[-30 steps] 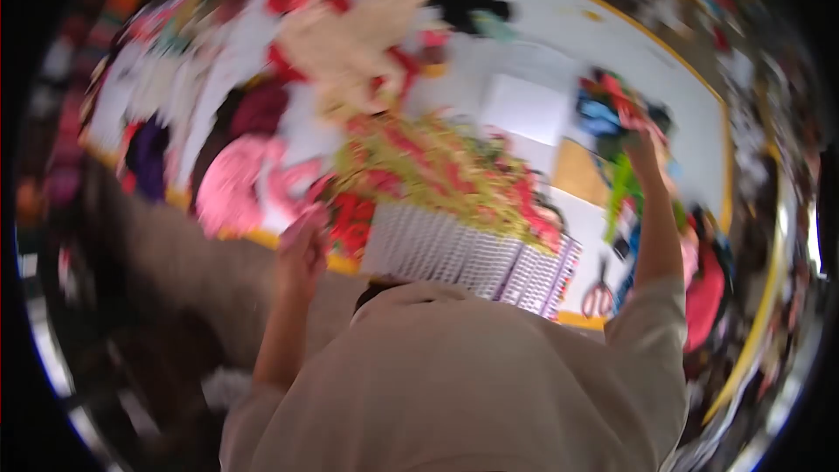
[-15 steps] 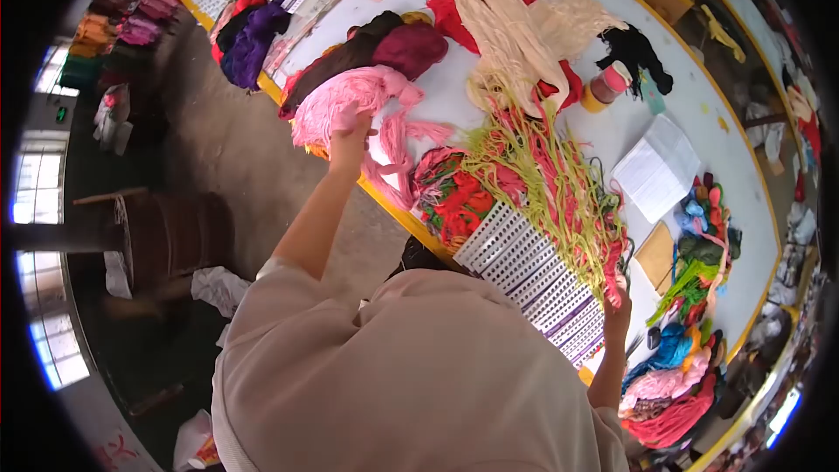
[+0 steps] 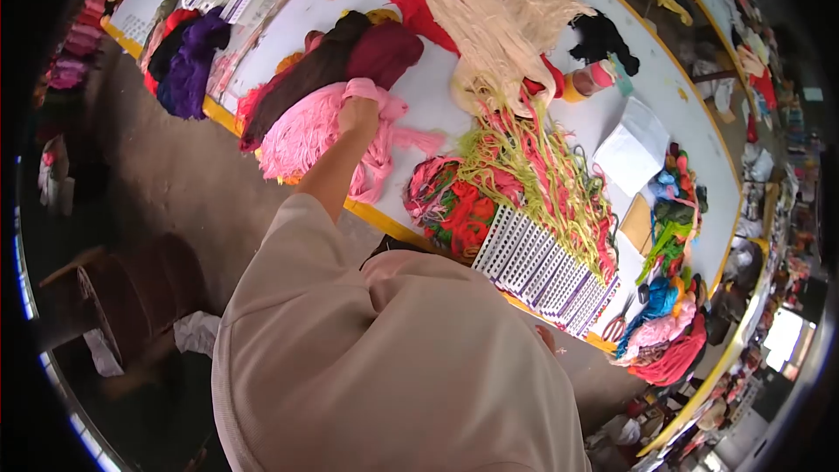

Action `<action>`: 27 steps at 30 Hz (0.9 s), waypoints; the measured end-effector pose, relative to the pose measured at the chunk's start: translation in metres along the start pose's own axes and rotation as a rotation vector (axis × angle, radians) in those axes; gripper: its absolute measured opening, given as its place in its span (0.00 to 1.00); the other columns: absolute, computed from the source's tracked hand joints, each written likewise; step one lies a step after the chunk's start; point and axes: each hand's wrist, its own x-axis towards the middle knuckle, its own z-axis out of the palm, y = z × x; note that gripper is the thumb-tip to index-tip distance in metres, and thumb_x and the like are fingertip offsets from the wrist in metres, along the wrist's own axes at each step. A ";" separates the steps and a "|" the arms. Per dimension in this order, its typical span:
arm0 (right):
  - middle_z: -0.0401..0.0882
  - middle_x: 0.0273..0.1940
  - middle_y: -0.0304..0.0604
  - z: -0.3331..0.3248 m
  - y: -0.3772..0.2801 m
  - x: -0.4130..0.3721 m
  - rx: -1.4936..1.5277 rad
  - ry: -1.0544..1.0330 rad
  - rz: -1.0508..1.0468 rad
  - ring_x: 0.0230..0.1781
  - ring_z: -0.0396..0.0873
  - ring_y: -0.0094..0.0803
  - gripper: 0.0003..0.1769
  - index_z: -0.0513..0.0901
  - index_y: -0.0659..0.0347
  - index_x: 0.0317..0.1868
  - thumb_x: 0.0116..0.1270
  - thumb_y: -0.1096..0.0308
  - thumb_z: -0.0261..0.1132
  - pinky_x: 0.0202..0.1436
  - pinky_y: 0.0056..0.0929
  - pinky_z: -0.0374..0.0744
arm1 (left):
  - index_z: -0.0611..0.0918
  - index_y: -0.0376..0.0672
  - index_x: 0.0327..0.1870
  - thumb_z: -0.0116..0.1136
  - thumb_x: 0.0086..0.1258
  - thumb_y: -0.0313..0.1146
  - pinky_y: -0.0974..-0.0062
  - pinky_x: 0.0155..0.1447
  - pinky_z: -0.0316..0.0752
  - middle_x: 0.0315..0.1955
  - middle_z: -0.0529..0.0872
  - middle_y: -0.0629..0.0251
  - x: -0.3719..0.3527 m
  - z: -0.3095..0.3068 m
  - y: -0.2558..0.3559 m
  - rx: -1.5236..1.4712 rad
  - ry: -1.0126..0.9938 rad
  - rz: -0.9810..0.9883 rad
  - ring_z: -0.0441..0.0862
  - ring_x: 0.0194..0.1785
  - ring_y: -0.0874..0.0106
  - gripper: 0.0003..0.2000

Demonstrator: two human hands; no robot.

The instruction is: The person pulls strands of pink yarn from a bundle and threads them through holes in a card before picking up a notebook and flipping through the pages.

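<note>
My left hand [image 3: 357,114] is in the pink yarn skein [image 3: 293,135] at the near table edge, its fingers closed in the strands and partly covered by them. Little of my right hand [image 3: 547,338] shows; it is low beside my shirt, off the table's near edge, with its fingers mostly hidden. Nearest to it are the white sample cards [image 3: 546,271] with rows of dark holes. Over their far side spreads a tangle of yellow-green and coral yarn [image 3: 559,183]. A red and green yarn bundle [image 3: 459,214] sits between the cards and the pink skein.
Dark brown and maroon skeins [image 3: 328,65] lie behind the pink one; cream yarn [image 3: 476,26] is farther back. A lidded jar [image 3: 587,81], white paper [image 3: 631,153], scissors [image 3: 617,325] and coloured skeins [image 3: 669,332] are on the right. Purple yarn [image 3: 188,70] hangs over the left edge.
My right hand has left the coral yarn ends and dropped back beside my body. My left hand has pushed deeper into the pink skein. The view has turned to the right.
</note>
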 end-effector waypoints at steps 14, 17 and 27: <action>0.72 0.61 0.54 -0.012 -0.030 -0.012 0.080 0.090 -0.014 0.61 0.73 0.52 0.26 0.72 0.58 0.64 0.68 0.59 0.63 0.64 0.44 0.72 | 0.81 0.42 0.49 0.55 0.72 0.44 0.66 0.38 0.76 0.39 0.84 0.61 -0.038 0.010 0.376 -0.732 0.213 1.104 0.81 0.37 0.66 0.16; 0.74 0.58 0.55 -0.019 -0.015 -0.033 0.083 0.124 0.061 0.59 0.74 0.51 0.25 0.74 0.57 0.62 0.68 0.58 0.62 0.62 0.45 0.73 | 0.81 0.42 0.46 0.55 0.71 0.42 0.68 0.36 0.74 0.36 0.82 0.62 -0.071 -0.037 0.392 -0.767 0.345 1.137 0.79 0.34 0.67 0.14; 0.80 0.55 0.51 0.093 0.169 -0.134 0.210 0.033 0.386 0.56 0.78 0.50 0.23 0.77 0.54 0.59 0.66 0.55 0.62 0.58 0.46 0.76 | 0.79 0.41 0.38 0.55 0.68 0.35 0.72 0.29 0.69 0.26 0.76 0.64 -0.223 -0.217 0.297 -0.842 0.776 0.997 0.71 0.24 0.70 0.08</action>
